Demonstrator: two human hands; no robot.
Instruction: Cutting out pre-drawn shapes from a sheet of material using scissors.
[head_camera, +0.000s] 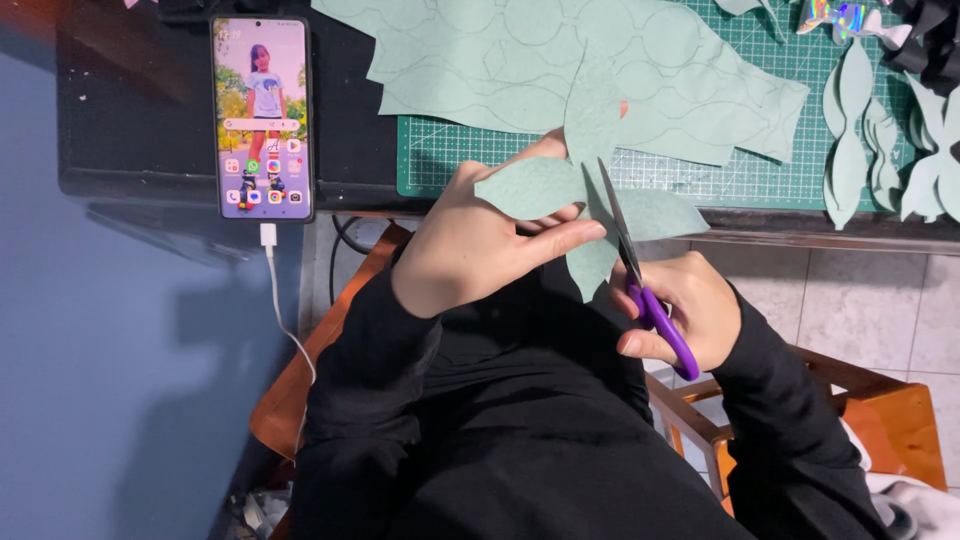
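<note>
The cutting of a leaf-like shape looks to be mid-stroke: the left hand (475, 240) pinches a pale green paper piece (590, 190) between thumb and outstretched fingers (565, 235), holding it up in the air just near of the counter (140, 120) edge, above the person's lap. The right hand (690, 310) grips purple-handled scissors (640, 280), its fingers curled through the loops and closed round them; the blades point far and lie across the paper, nearly closed as far as can be judged. By the look of it, the next move calls for opening the blades and turning the paper with the left hand so the curved outline meets the cutting edge, keeping the left fingertips out of the blade line, which runs just beside them. Room is fair: the hands work in free space between the counter edge and the body, with a wooden chair (880, 410) arm to the right. On the counter, a larger green sheet (560, 70) marked with shapes lies on a green cutting mat (760, 175), cut leaf pieces (880, 140) lie far right, and a phone (262, 115) on a white cable (285, 310) lies well apart on the left.
</note>
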